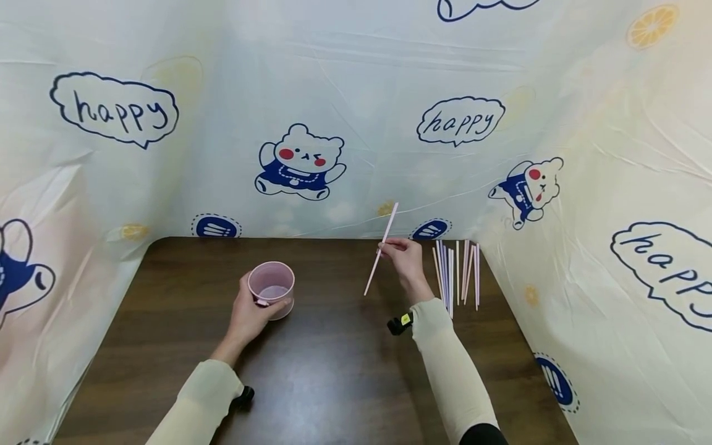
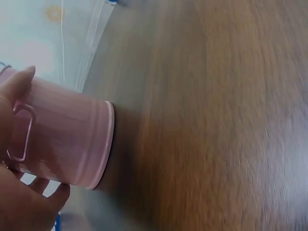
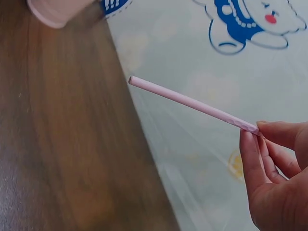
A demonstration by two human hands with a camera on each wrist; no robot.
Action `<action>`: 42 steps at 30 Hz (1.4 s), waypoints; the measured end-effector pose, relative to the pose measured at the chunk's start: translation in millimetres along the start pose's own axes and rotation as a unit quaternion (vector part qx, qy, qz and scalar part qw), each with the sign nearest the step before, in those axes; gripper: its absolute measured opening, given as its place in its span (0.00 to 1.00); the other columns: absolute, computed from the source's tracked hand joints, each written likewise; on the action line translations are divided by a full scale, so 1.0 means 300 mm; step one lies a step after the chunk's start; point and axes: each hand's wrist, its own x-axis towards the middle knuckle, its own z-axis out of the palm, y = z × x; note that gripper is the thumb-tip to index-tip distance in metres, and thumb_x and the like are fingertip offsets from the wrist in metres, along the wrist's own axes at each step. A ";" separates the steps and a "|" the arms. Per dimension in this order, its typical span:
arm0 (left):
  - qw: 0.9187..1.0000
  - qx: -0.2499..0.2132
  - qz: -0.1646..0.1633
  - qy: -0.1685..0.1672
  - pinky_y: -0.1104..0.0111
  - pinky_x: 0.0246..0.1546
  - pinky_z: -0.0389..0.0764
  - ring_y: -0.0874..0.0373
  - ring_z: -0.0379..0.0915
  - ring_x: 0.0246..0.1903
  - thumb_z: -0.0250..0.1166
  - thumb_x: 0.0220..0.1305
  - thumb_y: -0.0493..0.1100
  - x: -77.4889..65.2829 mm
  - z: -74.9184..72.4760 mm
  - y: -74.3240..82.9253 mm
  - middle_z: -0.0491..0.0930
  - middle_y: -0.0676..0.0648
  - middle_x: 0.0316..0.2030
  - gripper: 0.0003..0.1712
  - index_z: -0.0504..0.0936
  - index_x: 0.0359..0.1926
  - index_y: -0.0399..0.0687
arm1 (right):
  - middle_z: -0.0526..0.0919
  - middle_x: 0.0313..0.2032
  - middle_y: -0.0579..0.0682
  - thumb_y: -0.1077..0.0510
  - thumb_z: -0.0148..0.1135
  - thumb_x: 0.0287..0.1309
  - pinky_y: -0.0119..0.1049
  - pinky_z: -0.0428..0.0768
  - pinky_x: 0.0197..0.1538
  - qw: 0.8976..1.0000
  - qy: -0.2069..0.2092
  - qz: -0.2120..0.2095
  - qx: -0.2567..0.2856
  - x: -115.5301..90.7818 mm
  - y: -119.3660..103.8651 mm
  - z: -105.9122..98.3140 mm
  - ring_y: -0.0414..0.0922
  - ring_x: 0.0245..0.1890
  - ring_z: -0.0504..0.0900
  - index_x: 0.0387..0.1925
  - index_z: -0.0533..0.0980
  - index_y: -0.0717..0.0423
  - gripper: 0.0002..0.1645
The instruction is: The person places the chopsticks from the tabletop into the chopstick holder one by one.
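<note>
In the head view my left hand [image 1: 251, 315] grips a pink metal bucket [image 1: 271, 276] with small side handles, its open top facing up. The left wrist view shows the thumb and fingers of the left hand [image 2: 24, 197] around the bucket [image 2: 67, 130], beside a wire handle loop. To the right, my right hand [image 1: 406, 262] pinches a pink straw [image 1: 372, 272] near its middle, held slanted above the table. Close up, the right hand [image 3: 276, 168] has thumb and fingertips on the straw [image 3: 187, 101]. I see no straw inside the bucket.
Several pink, lilac and white straws [image 1: 449, 278] lie side by side at the table's back right, next to the right forearm. A printed curtain [image 1: 378, 80] surrounds the dark wooden table [image 1: 328, 358] at the back and sides.
</note>
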 end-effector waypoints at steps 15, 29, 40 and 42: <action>0.998 -0.013 0.023 -0.051 0.47 0.65 0.67 0.36 0.67 0.64 0.86 0.45 0.41 0.003 0.134 0.036 0.68 0.33 0.66 0.62 0.55 0.74 0.43 | 0.86 0.32 0.53 0.71 0.70 0.59 0.58 0.80 0.56 0.998 -0.008 -0.049 0.028 -0.026 -0.060 0.108 0.45 0.32 0.87 0.47 0.79 0.78 0.16; 0.995 -0.001 0.041 -0.086 0.46 0.65 0.67 0.35 0.69 0.63 0.87 0.43 0.43 -0.017 0.209 0.063 0.72 0.33 0.63 0.61 0.58 0.73 0.43 | 0.86 0.34 0.59 0.75 0.69 0.56 0.36 0.86 0.43 0.990 -0.076 -0.112 0.034 -0.097 -0.051 0.266 0.42 0.32 0.87 0.42 0.80 0.75 0.11; 0.994 -0.007 0.041 -0.097 0.46 0.65 0.66 0.35 0.68 0.63 0.86 0.43 0.42 -0.014 0.219 0.059 0.71 0.34 0.64 0.61 0.58 0.73 0.44 | 0.85 0.34 0.63 0.71 0.72 0.57 0.28 0.82 0.39 0.987 -0.110 -0.121 0.006 -0.133 0.066 0.294 0.40 0.32 0.85 0.42 0.80 0.75 0.12; 0.994 -0.008 0.043 -0.098 0.46 0.65 0.66 0.35 0.68 0.63 0.87 0.43 0.42 -0.015 0.221 0.058 0.72 0.34 0.64 0.61 0.58 0.73 0.44 | 0.85 0.35 0.64 0.71 0.72 0.57 0.29 0.82 0.39 0.986 -0.115 -0.121 0.005 -0.135 0.084 0.294 0.40 0.32 0.85 0.42 0.80 0.74 0.12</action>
